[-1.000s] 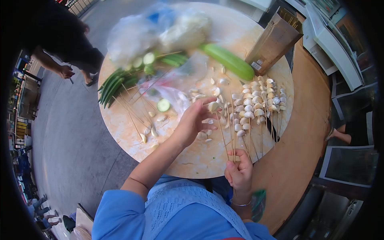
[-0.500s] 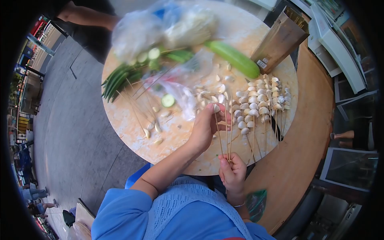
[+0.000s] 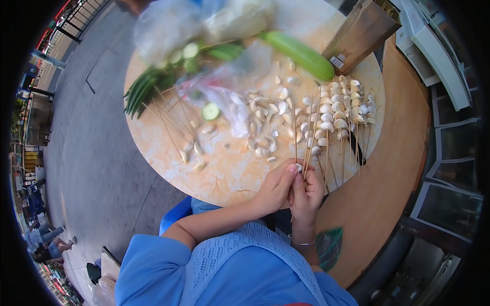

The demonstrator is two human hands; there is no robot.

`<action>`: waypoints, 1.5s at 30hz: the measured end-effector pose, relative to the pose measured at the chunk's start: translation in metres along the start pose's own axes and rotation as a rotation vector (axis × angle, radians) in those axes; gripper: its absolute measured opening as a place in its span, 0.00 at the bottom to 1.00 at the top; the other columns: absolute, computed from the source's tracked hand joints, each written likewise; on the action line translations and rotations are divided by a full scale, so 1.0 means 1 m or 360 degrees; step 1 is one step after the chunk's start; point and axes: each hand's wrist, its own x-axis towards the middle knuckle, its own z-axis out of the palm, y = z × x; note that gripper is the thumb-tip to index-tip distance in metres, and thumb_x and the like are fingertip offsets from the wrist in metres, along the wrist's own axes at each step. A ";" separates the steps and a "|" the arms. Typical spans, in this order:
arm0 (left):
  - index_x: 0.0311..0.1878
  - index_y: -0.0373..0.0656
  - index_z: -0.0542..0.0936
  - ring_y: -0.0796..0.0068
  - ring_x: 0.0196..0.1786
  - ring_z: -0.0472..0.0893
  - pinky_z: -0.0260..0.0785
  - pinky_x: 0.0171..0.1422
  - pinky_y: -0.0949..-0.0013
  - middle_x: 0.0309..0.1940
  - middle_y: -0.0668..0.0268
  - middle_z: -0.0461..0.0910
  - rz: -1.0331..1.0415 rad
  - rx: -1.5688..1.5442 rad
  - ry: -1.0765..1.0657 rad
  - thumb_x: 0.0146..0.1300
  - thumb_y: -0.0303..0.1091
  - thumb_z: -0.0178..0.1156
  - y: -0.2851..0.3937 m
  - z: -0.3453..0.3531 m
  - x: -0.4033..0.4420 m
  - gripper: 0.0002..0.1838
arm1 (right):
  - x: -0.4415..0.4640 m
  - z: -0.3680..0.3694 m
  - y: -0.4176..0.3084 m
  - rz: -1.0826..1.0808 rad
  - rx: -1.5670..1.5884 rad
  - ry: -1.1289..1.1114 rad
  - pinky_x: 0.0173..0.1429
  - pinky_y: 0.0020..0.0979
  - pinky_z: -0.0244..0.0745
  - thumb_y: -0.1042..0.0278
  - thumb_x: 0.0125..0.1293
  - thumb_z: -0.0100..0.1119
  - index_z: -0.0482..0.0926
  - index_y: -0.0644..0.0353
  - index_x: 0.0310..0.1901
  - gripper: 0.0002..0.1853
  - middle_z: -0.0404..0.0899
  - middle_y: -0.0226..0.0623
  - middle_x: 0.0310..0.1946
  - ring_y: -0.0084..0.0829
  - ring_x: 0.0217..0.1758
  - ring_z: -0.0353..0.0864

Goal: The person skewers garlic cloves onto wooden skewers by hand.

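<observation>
My two hands meet near the front edge of the round table [image 3: 168, 171]. In my left hand [image 3: 278, 187], thumb and fingers pinch a garlic clove [image 3: 299, 167] beside the skewers. My right hand [image 3: 307, 196] is closed round several thin bamboo skewers [image 3: 309, 143], which point up and away from me. Just beyond the hands lie many loose garlic cloves [image 3: 262, 152]. To their right, skewers threaded with garlic cloves [image 3: 338, 107] lie side by side. The fingers partly cover the clove, and whether a skewer passes through it I cannot tell.
A long green gourd [image 3: 301, 55] and a box of skewers [image 3: 362, 35] are at the back right. Plastic bags [image 3: 166, 33], green vegetables [image 3: 145, 94], a cut slice [image 3: 210, 111] and bare skewers [image 3: 171, 122] occupy the left. A wooden surface [image 3: 393, 178] adjoins on the right.
My left hand has come down with the clove from the upper skewers to my right hand, which has risen slightly. At the far left, another person's arm has mostly left the view.
</observation>
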 end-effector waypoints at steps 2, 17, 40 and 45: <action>0.49 0.31 0.70 0.74 0.41 0.75 0.67 0.47 0.73 0.41 0.58 0.75 -0.0103 -0.0033 -0.0097 0.69 0.45 0.33 0.009 -0.004 0.000 0.25 | 0.001 -0.004 0.000 -0.0009 0.0001 -0.0022 0.16 0.14 0.51 0.66 0.66 0.50 0.69 0.61 0.29 0.10 0.64 0.22 0.13 0.10 0.12 0.59; 0.39 0.41 0.76 0.59 0.40 0.75 0.68 0.43 0.60 0.35 0.62 0.76 0.0800 0.2261 -0.0369 0.51 0.30 0.58 0.043 -0.093 0.128 0.11 | -0.011 -0.030 -0.002 0.0115 -0.0104 0.0094 0.13 0.14 0.49 0.67 0.65 0.52 0.68 0.61 0.27 0.11 0.63 0.23 0.10 0.10 0.09 0.56; 0.53 0.35 0.70 0.71 0.39 0.81 0.78 0.40 0.74 0.36 0.58 0.78 -0.0342 -0.0819 0.0103 0.64 0.28 0.50 0.056 -0.076 0.071 0.15 | -0.014 -0.019 -0.014 0.0059 -0.0452 -0.0093 0.19 0.16 0.49 0.72 0.61 0.55 0.72 0.65 0.26 0.08 0.63 0.19 0.12 0.08 0.17 0.55; 0.52 0.36 0.70 0.71 0.39 0.81 0.77 0.39 0.75 0.35 0.59 0.79 -0.0298 -0.0854 0.0115 0.64 0.29 0.50 0.056 -0.075 0.070 0.15 | -0.014 -0.018 -0.017 0.0057 -0.0461 -0.0079 0.19 0.16 0.49 0.73 0.61 0.55 0.72 0.65 0.25 0.08 0.62 0.19 0.12 0.08 0.17 0.54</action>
